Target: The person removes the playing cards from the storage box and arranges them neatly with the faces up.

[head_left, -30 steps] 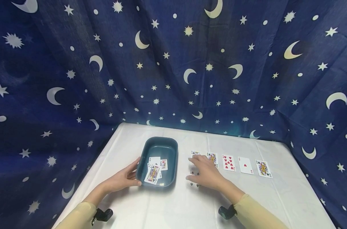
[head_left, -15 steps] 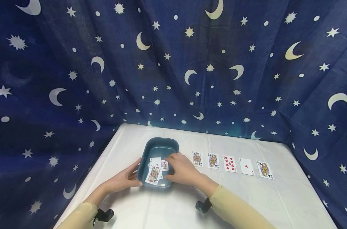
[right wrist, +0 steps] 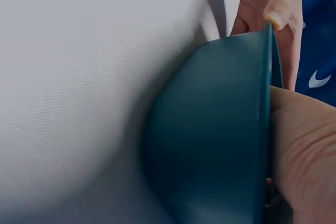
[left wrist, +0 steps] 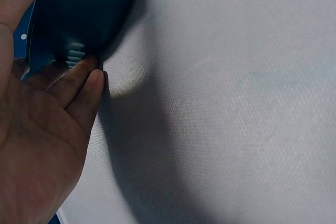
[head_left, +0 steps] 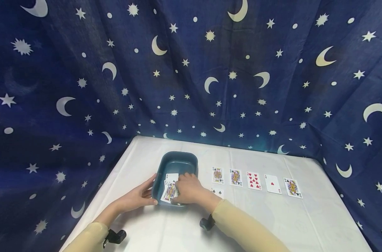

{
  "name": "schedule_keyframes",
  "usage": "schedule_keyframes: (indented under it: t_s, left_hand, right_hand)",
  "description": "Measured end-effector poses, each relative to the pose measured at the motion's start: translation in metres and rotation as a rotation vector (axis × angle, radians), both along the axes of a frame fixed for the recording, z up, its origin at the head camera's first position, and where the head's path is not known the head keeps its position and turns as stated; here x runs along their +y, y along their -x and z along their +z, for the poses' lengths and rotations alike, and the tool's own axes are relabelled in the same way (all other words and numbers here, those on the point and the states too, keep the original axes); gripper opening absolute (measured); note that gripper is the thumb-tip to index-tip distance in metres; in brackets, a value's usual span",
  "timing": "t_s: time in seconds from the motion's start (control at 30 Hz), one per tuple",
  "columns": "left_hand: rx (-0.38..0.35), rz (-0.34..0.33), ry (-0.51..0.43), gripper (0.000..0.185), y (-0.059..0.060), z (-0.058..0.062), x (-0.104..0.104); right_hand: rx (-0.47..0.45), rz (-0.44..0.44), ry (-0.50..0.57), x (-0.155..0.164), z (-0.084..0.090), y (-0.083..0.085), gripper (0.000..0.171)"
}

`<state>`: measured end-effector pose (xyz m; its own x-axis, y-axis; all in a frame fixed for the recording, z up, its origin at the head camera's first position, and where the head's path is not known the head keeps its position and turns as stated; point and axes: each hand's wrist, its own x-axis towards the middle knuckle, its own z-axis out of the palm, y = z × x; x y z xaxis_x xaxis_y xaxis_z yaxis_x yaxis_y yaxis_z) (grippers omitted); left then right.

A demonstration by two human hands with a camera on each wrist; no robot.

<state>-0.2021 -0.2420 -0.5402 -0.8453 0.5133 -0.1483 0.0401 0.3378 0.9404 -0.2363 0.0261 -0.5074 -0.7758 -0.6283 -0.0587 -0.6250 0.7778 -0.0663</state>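
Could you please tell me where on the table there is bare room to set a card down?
Bare cloth lies near the table front edge, below the row of cards, and behind the tub. It is crowded where the left hand and right hand meet the tub.

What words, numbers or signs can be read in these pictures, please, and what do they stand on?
"5" with a spade: the card lying alone nearer the person.
Red heart pip, corner index too small to read: the near-blank card.
Rows of red hearts, index and count too small to read: the card left of it.
Three court cards: letters too small.
Cards in the basin: blurred.
Both wrist views: no text.
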Motion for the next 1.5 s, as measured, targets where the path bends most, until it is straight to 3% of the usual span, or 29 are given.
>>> schedule_keyframes:
  t_s: [0.2, 0.4, 1.07, 1.5]
  left_hand:
    - [-0.010, 0.009, 0.012, 0.105, 0.000, 0.002, 0.001]
    - [-0.016, 0.022, 0.020, 0.106, 0.001, 0.003, 0.002]
    - [-0.025, 0.029, 0.024, 0.106, 0.001, 0.001, 0.001]
    - [-0.020, 0.024, 0.028, 0.107, 0.001, 0.000, 0.000]
  right_hand:
    - [0.015, -0.012, -0.062, -0.003, 0.000, 0.001, 0.072]
    - [0.034, 0.000, -0.065, -0.004, 0.000, 0.003, 0.064]
    - [0.088, -0.078, -0.044, -0.016, -0.017, 0.006, 0.093]
    - [0.091, -0.083, -0.034, -0.017, -0.019, 0.005, 0.086]
